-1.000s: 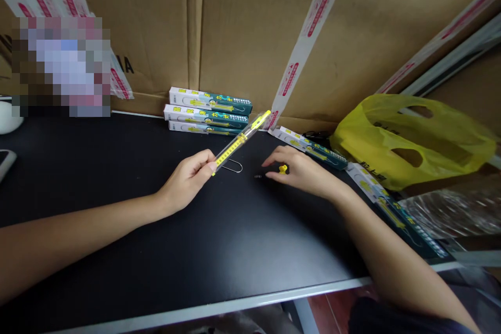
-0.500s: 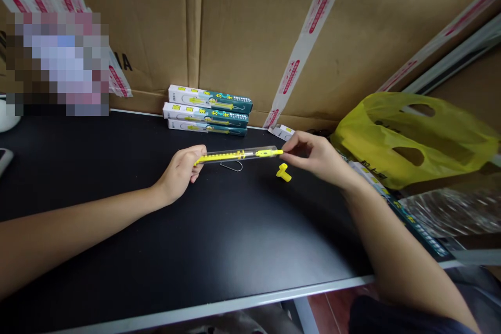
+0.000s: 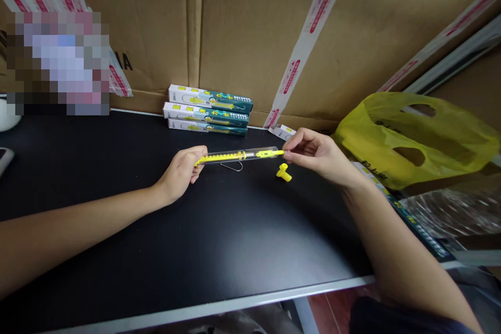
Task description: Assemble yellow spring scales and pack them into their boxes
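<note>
Head view: black table (image 3: 117, 250) up against cardboard (image 3: 242, 26), yellow bag (image 3: 415, 138) off to the right, stack of three boxes (image 3: 207, 110) at the back.

Clear tube (image 3: 238, 156) with a yellow scale inside, held level just above the table between both hands. Left hand (image 3: 183, 172) closed round its left end, fingers curled. Right hand (image 3: 317, 156) pinching at the yellow tip on the right end; can't tell if anything tiny sits between those fingertips.

Yellow cap (image 3: 283, 172) lying loose on the table right under the right hand. Wire hook (image 3: 231, 166) on the table just below the tube's middle.

Stuff that could go sideways, probably:
- pinch slipping off that slick tip, tube swinging down onto the hook
- right wrist nudging the cap toward the bag
- squeezing or twisting too hard with both ends held, bending the thin tube
- hook getting swept away unnoticed, being thin and dark against the table
</note>
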`<state>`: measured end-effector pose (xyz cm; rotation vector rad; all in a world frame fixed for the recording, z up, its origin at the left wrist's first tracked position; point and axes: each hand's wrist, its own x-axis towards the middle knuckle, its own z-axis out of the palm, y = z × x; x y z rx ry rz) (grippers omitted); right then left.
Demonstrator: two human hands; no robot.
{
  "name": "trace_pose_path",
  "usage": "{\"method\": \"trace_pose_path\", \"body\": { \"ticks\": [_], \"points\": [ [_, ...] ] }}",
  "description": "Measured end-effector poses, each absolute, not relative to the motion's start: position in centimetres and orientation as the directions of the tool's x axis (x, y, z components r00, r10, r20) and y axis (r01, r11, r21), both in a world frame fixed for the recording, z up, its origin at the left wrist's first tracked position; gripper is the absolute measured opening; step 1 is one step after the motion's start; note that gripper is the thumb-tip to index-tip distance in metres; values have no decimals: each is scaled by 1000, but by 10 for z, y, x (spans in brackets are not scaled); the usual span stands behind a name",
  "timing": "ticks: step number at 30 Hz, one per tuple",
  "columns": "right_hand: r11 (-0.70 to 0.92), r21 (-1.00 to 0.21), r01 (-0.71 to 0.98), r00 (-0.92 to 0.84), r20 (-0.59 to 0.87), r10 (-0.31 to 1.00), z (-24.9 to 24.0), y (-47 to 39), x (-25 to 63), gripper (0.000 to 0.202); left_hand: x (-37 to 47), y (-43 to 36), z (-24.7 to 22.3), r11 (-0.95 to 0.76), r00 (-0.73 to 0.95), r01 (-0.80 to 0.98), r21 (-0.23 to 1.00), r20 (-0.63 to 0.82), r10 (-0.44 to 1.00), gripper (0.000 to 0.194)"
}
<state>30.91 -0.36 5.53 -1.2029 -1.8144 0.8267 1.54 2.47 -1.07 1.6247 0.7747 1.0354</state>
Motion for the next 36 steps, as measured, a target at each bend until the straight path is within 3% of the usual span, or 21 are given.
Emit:
{"method": "trace_pose_path", "body": {
  "ticks": [13, 21, 29, 33, 36],
  "points": [
    [262, -937, 230, -241, 206, 948, 48, -11, 293, 24, 16, 26, -13, -169, 417, -53, 984, 175, 892, 23],
    [235, -938, 256, -181, 192, 964, 46, -11, 290, 26, 17, 25, -9, -98, 410, -65, 993, 116, 905, 23],
    [183, -978, 103, -193, 161, 968, 43, -12, 284, 31, 22, 26, -7, -13, 355, -91, 996, 45, 934, 28],
    [205, -953, 221, -225, 155, 962, 54, -10, 297, 32, 21, 28, -9, 7, 336, -107, 994, 30, 942, 29],
    [259, -803, 536, -241, 148, 959, 58, -4, 318, 24, 21, 29, -9, 7, 328, -126, 992, 35, 944, 29]
  ]
}}
